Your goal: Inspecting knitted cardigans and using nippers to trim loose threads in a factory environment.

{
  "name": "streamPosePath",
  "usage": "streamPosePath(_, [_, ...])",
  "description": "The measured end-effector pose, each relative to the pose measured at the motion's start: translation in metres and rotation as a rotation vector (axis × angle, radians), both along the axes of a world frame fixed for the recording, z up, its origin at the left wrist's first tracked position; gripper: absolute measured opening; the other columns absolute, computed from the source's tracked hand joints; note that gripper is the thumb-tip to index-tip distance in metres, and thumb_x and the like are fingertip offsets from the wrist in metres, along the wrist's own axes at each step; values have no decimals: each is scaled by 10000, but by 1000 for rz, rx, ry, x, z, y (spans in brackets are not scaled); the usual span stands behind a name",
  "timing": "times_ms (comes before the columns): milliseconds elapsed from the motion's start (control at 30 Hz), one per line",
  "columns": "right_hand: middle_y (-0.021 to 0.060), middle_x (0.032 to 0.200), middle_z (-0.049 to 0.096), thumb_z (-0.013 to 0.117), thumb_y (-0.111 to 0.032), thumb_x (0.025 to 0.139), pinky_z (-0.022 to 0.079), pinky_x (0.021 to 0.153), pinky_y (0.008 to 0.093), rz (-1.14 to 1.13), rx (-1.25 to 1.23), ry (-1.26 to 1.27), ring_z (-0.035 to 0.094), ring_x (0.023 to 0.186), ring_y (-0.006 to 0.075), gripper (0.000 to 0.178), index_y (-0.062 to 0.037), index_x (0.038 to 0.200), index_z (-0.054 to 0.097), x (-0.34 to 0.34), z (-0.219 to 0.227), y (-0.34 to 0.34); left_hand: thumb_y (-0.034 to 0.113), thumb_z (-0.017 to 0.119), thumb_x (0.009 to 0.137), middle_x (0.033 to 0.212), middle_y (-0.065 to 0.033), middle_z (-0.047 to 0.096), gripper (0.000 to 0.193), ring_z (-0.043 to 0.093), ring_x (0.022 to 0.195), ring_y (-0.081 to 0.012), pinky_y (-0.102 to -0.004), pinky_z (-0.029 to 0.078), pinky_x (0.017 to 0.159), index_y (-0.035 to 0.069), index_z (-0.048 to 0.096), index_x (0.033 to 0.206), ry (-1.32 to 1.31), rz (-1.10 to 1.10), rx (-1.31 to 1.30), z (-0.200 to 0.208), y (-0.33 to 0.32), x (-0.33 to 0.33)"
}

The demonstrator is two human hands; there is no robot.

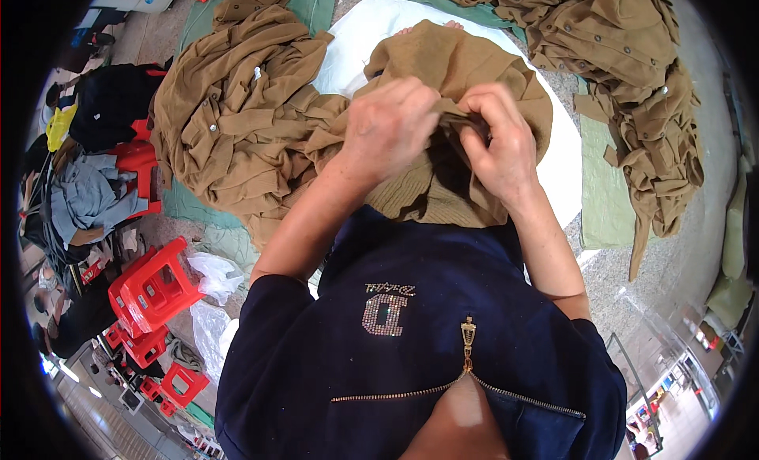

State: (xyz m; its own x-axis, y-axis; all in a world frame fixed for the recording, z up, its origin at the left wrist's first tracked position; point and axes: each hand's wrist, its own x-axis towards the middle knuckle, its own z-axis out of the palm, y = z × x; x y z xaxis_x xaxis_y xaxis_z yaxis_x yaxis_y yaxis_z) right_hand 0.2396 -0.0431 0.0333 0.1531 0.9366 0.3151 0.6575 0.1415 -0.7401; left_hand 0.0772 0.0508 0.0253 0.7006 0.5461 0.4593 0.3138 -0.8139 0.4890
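Nearest is the wearer's navy top (292, 381), seen from above, with a patch of sparkling stones (383, 314) on the chest and a gold zip (468, 345) parted at the neck. Beyond it, two bare forearms reach up to a brown garment (466, 53), bunched over the lap and spreading onto a white sheet (565, 175). Its ribbed part lies closest to the wearer.

The left hand (389, 128), slightly blurred, is closed, its fingers curled in on a fold of the garment. The right hand (500, 140), just beside it, is partly curled, thumb and fingers gripping the same cloth, with a small dark gap between them. The fold runs from hand to hand.

A heap of brown clothes (245, 112) with buttons lies to the left, touching the garment. Another brown pile (617, 41) lies at upper right, partly on a pale green mat (602, 191). At far left are red stools (154, 290), a clear plastic bag (212, 278), and black (115, 112) and grey clothing (87, 191).
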Motion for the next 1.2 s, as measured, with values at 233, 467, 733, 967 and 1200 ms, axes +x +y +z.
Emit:
streamPosePath(233, [115,904,554,646,-27,656,489,707,434,-43,-342,-301,595,849,334,266,-37,907,557,28,-2,-48,-43,641,769,843,-64,583,179,595,733,-173,-276,470,671,24,628,935,-5,116,-507,-8,16,-66])
streamPosePath(467, [87,890,607,654,92,631,482,662,357,-88,15,-249,594,787,285,263,-15,870,634,50,17,-59,-1,646,846,856,6,585,37,520,760,-58,-203,411,678,-21,617,855,-137,124,-898,13,18,-103])
streamPosePath(733, [133,828,627,705,13,561,511,529,303,236,609,-286,628,662,249,341,44,899,675,14,37,-24,-51,622,838,884,-39,572,48,513,781,-87,-205,400,700,-34,608,881,-360,-192,-1159,70,-10,-26])
streamPosePath(967, [113,822,605,693,30,550,459,482,288,195,640,-267,586,609,215,340,41,889,663,8,22,-15,-4,667,812,893,-55,602,179,548,817,-101,-238,435,741,-73,614,969,-160,-187,-851,64,-16,-13])
streamPosePath(1200, [117,870,597,658,88,563,496,538,298,193,449,-220,600,665,221,381,15,934,607,0,8,-14,113,754,758,868,-99,640,306,613,783,-174,-286,465,700,-45,631,990,-7,-138,-567,52,-16,-13])
